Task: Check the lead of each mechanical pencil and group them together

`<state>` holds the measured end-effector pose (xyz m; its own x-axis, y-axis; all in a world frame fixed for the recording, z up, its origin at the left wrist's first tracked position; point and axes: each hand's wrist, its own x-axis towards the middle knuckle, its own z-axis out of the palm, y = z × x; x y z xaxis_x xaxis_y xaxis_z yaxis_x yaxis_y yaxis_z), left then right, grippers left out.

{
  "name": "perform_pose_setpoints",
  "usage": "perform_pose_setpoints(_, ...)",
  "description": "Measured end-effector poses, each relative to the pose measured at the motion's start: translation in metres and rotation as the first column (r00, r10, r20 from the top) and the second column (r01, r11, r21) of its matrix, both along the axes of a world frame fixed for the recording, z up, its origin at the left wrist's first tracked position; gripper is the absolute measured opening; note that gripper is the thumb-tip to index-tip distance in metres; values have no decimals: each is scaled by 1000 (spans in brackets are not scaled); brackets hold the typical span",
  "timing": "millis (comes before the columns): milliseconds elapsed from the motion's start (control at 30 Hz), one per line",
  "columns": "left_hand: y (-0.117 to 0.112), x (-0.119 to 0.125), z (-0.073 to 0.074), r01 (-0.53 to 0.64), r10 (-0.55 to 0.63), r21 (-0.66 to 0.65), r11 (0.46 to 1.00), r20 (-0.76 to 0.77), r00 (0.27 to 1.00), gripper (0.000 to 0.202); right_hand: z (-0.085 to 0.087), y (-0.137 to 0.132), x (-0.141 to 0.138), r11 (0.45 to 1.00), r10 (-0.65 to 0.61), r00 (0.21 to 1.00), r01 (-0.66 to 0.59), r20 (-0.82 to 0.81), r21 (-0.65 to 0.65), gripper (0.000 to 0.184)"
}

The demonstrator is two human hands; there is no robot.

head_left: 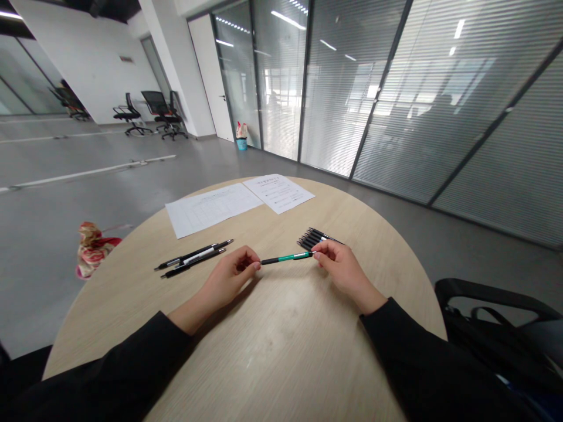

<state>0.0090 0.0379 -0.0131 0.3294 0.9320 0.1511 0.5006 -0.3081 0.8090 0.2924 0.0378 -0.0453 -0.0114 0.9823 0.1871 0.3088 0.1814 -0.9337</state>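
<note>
Head view is looking down over a round, pale wood-grain surface (281, 357), with 2 forearms in black sleeves reaching across it. The left hand (226, 282) is pinching 1 end of a slim green-and-black retractable pen (285, 258), its fingers (250, 262) pressed together on the black barrel, while the right hand (343, 269) is pinching the opposite end, its fingers (323, 249) curled closely around it. The pen is spanning the gap between the 2 hands, near the middle of the surface. Just behind the right hand, a tight bundle of black pens (314, 238) is lying side by side, almost touching those fingers. Left of the hands, 2 black-and-silver pens (193, 258) are lying close together, and 2 white printed paper sheets (213, 208) are resting toward the far edge. Beyond the surface, a red-and-beige patterned cloth bundle (92, 249) is sitting low on the left, against the grey floor (53, 264). Black office chairs (160, 111) are standing by a white wall (88, 64), and glass partitions with slatted blinds (440, 105) are running along the right side — a black chair back (484, 290) is showing at the lower right.
</note>
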Motion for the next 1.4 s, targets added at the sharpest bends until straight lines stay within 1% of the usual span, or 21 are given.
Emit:
perform_pose_setpoints(300,1,-1,-2,-2,2,9,1000,-12,1000,20,1,-1,1,1000,-2,999,2,43,5,17)
perform_pose_setpoints(600,-1,0,1,-7,8,13,1000,-27,1000,21,2,-2,0,1000,1,999,-1,46,2,18)
perform_pose_setpoints(800,1,-1,0,-1,2,21,1000,-36,999,21,2,-2,1,1000,9,999,-9,41,-11,17)
perform_pose_setpoints(1133,-1,1,3,-12,12,9,1000,-24,1000,20,6,-3,-1,1000,14,998,-15,68,4,16)
perform_pose_setpoints(1400,0,0,0,-13,13,-5,1000,-8,1000,21,4,-3,0,1000,23,995,-23,96,2,15)
